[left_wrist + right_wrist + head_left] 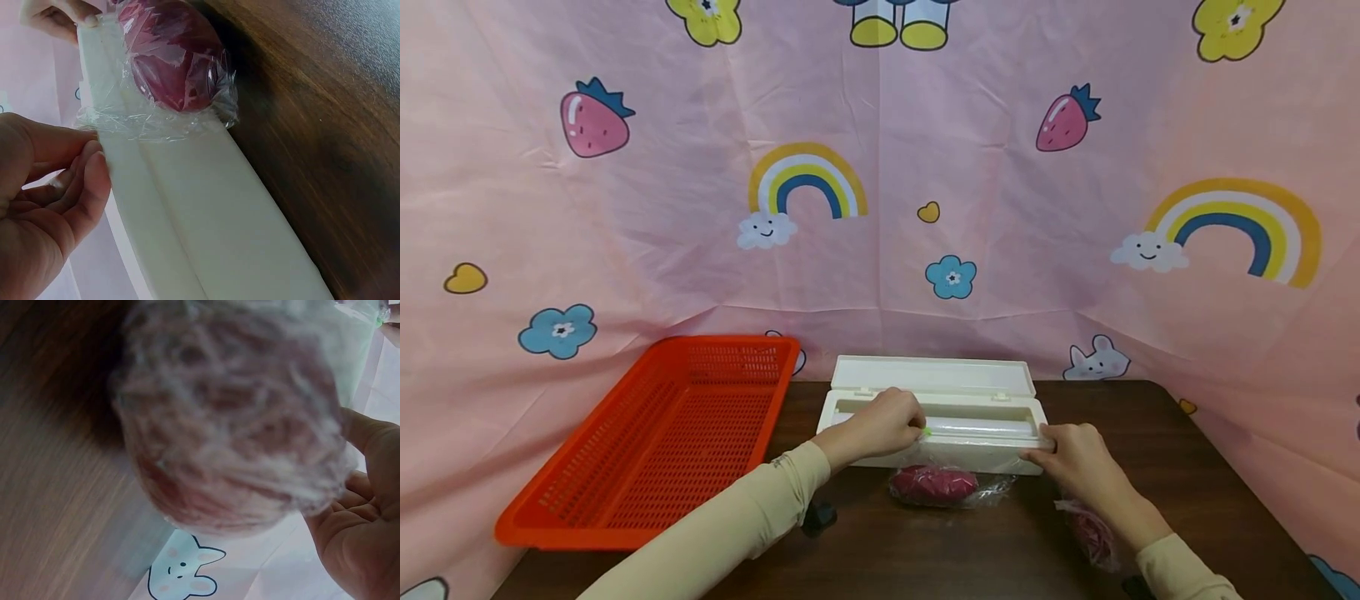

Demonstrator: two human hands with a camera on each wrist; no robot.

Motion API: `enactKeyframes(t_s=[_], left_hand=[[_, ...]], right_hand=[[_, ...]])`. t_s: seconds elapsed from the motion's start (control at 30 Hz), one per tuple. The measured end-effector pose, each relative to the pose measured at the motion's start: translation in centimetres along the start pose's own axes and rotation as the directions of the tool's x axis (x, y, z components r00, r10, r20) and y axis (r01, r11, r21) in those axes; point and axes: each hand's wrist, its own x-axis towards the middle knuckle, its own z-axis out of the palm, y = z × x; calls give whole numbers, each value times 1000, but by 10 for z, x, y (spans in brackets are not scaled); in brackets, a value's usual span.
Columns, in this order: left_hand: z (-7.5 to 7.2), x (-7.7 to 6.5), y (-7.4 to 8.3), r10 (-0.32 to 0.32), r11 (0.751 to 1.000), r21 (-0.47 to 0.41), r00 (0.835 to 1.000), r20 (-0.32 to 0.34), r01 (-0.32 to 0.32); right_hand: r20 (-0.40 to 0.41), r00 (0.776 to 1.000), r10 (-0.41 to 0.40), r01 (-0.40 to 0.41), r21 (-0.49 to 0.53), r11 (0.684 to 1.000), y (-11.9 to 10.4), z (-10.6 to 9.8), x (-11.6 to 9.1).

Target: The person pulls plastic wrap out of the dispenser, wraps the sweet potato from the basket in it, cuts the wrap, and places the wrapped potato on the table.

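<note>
A white cling film box (865, 461) lies on the table with its lid (934, 375) raised behind and a roll of film (981, 427) inside. At the front rim, my left hand (883, 423) pinches a small green slide cutter (928, 432), mostly hidden by the fingers. My right hand (1078, 462) grips the box's right end, thumb in front. Loose clear film hangs over the front wall in the left wrist view, touching a dark pink item (178, 59). A second film-wrapped reddish bundle (231, 431) lies below my right wrist; its kind is unclear.
An orange-red plastic basket (782, 400) stands on the left of the dark wooden table (985, 558). Behind the table hangs a pink printed cloth (880, 275). A small black object (818, 518) shows beside the left forearm.
</note>
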Motion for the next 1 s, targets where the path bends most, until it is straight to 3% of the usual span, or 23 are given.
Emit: enactKeyframes(t_s=[0.27, 1.0], left_hand=[[1, 4, 3, 34, 999, 23, 999, -18, -33], [5, 9, 9, 4, 1000, 30, 1000, -6, -4]], right_hand=[[-21, 999, -25, 25, -6, 1000, 1, 2, 1], [-34, 999, -29, 29, -2, 1000, 3, 4, 1]])
